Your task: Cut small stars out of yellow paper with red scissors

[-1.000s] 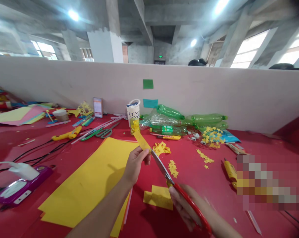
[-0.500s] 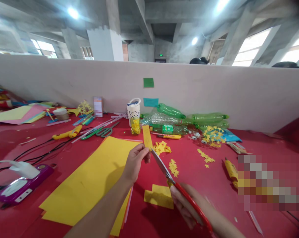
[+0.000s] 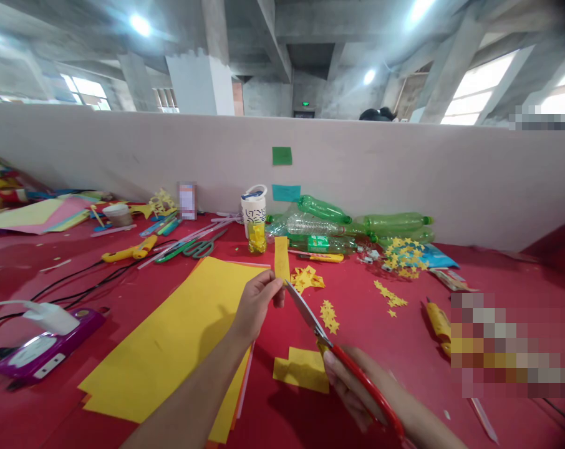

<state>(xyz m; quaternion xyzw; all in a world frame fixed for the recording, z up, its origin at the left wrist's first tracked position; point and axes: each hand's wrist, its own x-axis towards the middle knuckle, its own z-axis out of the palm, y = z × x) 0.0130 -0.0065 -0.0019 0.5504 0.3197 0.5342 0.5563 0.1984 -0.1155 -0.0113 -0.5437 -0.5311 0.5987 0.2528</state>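
Between thumb and fingers my left hand (image 3: 260,298) pinches the lower end of a narrow yellow paper strip (image 3: 281,254), which stands up above the table. My right hand (image 3: 350,380) grips red-handled scissors (image 3: 305,307), their blade tips pointing up and left at the strip beside my left fingertips. Below the blades lie yellow paper rectangles (image 3: 302,369). Small yellow stars (image 3: 329,317) lie right of the scissors, and yellow paper offcuts (image 3: 305,279) are piled just behind the blade tips. Under my left forearm spreads a stack of large yellow sheets (image 3: 170,337).
Green plastic bottles (image 3: 324,210) and a white cup (image 3: 253,209) stand or lie by the partition (image 3: 146,146). Left are a purple power strip (image 3: 48,355), a yellow glue gun (image 3: 130,251) and dark green scissors (image 3: 201,248). Another yellow glue gun (image 3: 438,319) lies right.
The view shifts very slightly. Both hands, the strip and the scissors keep almost the same positions, with the strip a little more upright.
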